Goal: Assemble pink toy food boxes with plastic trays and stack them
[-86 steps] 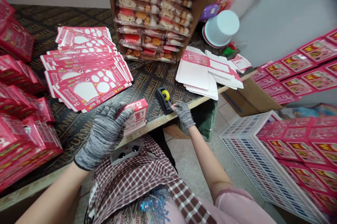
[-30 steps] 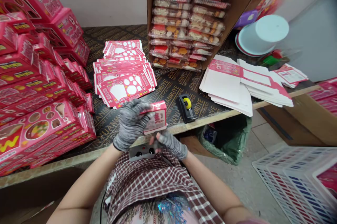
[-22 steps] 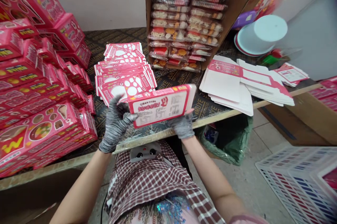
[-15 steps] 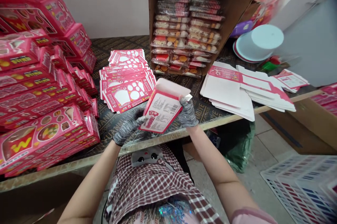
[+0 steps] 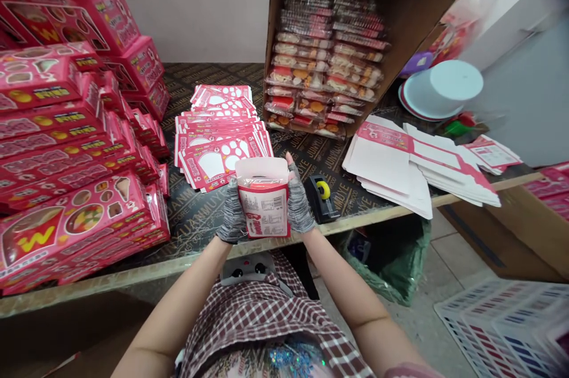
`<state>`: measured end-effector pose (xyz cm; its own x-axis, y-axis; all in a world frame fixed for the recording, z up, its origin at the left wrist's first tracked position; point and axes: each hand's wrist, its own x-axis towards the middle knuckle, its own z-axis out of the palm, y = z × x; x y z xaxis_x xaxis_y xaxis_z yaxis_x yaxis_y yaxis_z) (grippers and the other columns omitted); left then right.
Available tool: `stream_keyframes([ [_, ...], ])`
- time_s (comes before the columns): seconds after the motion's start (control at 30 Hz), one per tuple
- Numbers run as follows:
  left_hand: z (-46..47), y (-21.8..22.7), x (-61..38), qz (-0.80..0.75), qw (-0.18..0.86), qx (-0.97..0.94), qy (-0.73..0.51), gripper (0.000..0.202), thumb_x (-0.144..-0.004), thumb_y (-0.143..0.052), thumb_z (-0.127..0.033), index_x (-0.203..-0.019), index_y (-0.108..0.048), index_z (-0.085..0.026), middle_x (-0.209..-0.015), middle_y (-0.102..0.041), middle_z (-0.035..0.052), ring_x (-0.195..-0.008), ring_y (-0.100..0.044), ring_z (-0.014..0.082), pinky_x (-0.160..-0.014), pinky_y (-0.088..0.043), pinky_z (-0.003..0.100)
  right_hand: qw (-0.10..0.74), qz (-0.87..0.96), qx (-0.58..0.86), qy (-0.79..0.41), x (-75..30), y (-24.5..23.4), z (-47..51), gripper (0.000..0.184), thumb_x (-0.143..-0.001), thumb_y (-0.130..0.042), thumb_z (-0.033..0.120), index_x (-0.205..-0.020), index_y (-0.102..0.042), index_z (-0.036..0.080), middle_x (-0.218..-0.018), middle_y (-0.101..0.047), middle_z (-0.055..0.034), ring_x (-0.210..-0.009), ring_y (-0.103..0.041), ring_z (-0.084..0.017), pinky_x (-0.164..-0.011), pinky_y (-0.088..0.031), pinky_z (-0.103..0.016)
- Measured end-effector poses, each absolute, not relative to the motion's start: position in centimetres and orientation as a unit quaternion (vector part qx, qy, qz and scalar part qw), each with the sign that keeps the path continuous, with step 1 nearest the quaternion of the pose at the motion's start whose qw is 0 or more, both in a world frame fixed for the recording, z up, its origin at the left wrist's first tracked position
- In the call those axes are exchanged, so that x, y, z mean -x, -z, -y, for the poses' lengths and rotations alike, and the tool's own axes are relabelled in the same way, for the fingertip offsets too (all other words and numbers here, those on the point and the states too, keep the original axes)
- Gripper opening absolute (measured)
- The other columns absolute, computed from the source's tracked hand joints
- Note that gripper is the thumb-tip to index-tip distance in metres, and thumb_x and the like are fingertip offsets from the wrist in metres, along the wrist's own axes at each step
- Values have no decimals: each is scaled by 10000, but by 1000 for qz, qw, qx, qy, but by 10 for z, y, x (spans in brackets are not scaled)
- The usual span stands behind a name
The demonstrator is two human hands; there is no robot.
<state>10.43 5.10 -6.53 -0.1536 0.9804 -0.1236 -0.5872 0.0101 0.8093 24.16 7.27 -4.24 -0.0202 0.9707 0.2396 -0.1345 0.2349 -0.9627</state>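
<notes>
Head-worn, facing down, seemingly near table (image 5: 195,225)

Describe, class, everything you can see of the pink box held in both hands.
The pink box looks like thin printed cardboard, with a white label panel of small text facing the camera. It stands upright on end, its top flap open, showing a pale inside. The left hand and right hand, both in grey knit gloves, clasp its two sides, just above the front of the table.
</notes>
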Motion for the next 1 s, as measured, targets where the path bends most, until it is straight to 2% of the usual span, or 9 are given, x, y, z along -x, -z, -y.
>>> stream_keyframes([
  [0.13,-51,35,-90,-373,623,-249,-641,328,-711,-772,-464,-892,-740,-193,-912,-784,25,-895,-727,226,-910,-588,389,589,484,394,-513,-252,34,-87,375,-848,-602,503,-1113,-686,252,-1137,-737,-20,-1133,-653,-230,-1034,-520,-412],
  [0.23,-47,18,-77,-425,513,-345,-661,279,-612,-844,-301,-848,-736,-200,-873,-780,-3,-796,-715,172,-823,-590,316,613,436,393,-530,-255,26,-94,140,-758,-667,355,-823,-689,234,-866,-757,2,-894,-703,-212,-916,-564,-383],
  [0.33,-36,10,-69,-469,368,-477,-646,162,-692,-816,-269,-814,-734,-201,-876,-785,26,-826,-732,176,-832,-591,323,631,422,358,-544,-252,23,-88,110,-748,-651,317,-692,-672,224,-786,-755,-17,-874,-723,-233,-873,-573,-396],
  [0.43,-23,9,-66,-443,260,-627,-585,123,-746,-800,-287,-818,-738,-209,-968,-791,58,-922,-748,211,-873,-603,370,643,444,305,-545,-252,28,-77,264,-805,-610,435,-708,-714,213,-896,-778,-72,-925,-735,-278,-874,-575,-447],
  [0.5,-18,11,-64,-425,205,-683,-558,82,-778,-781,-270,-821,-738,-216,-1007,-790,61,-950,-750,208,-876,-610,363,645,479,291,-519,-256,35,-69,316,-833,-608,487,-742,-739,214,-984,-781,-87,-959,-736,-288,-903,-567,-461],
  [0.6,-16,11,-62,-453,159,-699,-530,77,-809,-749,-250,-879,-750,-217,-1000,-792,61,-916,-754,199,-862,-617,355,622,559,331,-437,-267,40,-62,170,-815,-716,402,-833,-769,241,-1072,-782,-60,-989,-734,-260,-944,-553,-429],
  [0.7,-19,3,-61,-489,184,-680,-515,167,-771,-784,-300,-905,-759,-205,-907,-794,55,-818,-749,207,-790,-622,354,583,623,367,-370,-278,32,-62,83,-790,-762,304,-850,-786,252,-986,-798,-39,-919,-739,-227,-889,-565,-376],
  [0.83,-23,-10,-67,-501,252,-649,-514,146,-779,-772,-332,-789,-749,-189,-760,-767,39,-670,-711,184,-661,-599,308,526,639,401,-394,-287,12,-72,113,-809,-740,316,-766,-787,223,-784,-781,-26,-763,-723,-212,-755,-571,-357],
  [1.0,-17,0,-65,-461,171,-714,-499,118,-833,-694,-319,-796,-738,-216,-918,-784,58,-839,-738,192,-795,-610,330,503,654,381,-417,-295,10,-78,162,-811,-738,394,-812,-810,250,-900,-808,-32,-866,-749,-255,-834,-595,-425],
])
